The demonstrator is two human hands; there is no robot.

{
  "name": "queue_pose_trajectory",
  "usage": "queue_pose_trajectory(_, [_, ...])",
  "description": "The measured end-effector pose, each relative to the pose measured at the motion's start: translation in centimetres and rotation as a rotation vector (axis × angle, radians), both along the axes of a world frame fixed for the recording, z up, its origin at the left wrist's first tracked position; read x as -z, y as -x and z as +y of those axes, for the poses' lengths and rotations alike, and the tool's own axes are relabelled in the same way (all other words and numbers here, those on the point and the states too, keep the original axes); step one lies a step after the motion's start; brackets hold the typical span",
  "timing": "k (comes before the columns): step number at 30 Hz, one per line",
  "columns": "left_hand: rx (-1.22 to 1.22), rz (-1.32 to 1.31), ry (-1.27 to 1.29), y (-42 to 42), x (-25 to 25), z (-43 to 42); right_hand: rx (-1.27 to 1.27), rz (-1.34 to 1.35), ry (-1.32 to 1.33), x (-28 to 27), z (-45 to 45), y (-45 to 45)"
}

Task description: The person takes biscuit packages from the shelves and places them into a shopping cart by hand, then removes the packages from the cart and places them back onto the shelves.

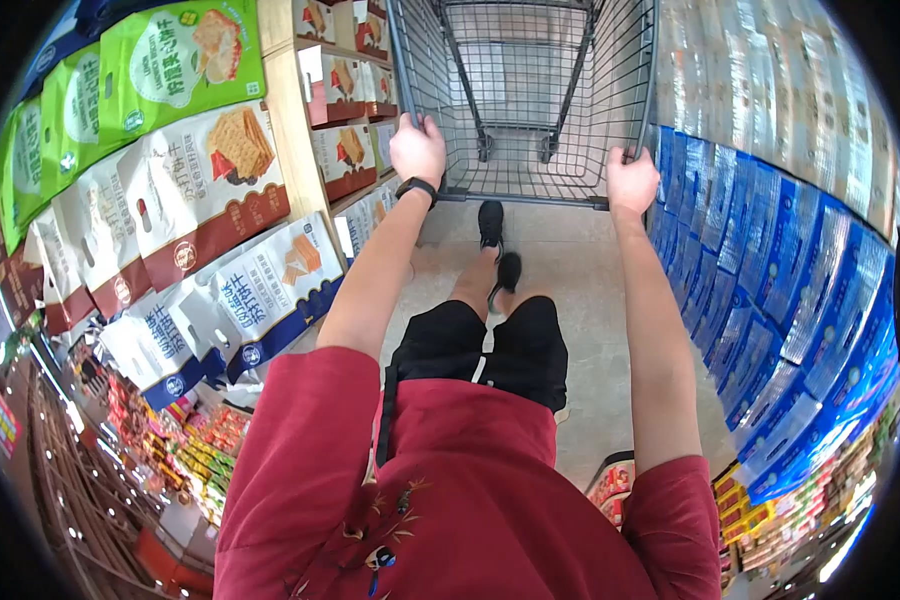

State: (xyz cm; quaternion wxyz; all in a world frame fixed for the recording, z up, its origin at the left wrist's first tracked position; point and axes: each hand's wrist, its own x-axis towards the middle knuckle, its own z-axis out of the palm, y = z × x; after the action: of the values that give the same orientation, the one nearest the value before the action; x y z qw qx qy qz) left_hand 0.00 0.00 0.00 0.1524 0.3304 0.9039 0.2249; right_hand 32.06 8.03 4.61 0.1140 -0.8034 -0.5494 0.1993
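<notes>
A grey wire shopping cart [523,198] stands in front of me, seen from above with its bare mesh floor showing. My left hand [417,152], a dark watch [417,190] on its wrist, is closed around the cart's left side near the close corner. On the opposite side, my right hand [632,180] is wrapped round the right rim at about the same height. Both arms reach forward, nearly straight. Parts of the fingers are hidden behind the rim.
Close on the left are stacked white and brown cracker bags [205,185], green bags [175,55] and a wooden shelf edge [290,120]. A wall of blue packages [760,270] lines the right. My black shoes [492,222] are on the tiled floor [590,330].
</notes>
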Motion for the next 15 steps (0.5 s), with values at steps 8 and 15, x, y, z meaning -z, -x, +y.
queue_pose_trajectory(8, [-0.099,0.008,0.072,1.5,-1.7,6.3,-0.093,0.052,-0.055,0.3,8.4,2.6])
queue_pose_trajectory(15, [-0.140,0.072,0.129,2.4,-2.2,8.7,-0.133,0.096,0.008,-1.0,12.2,3.7])
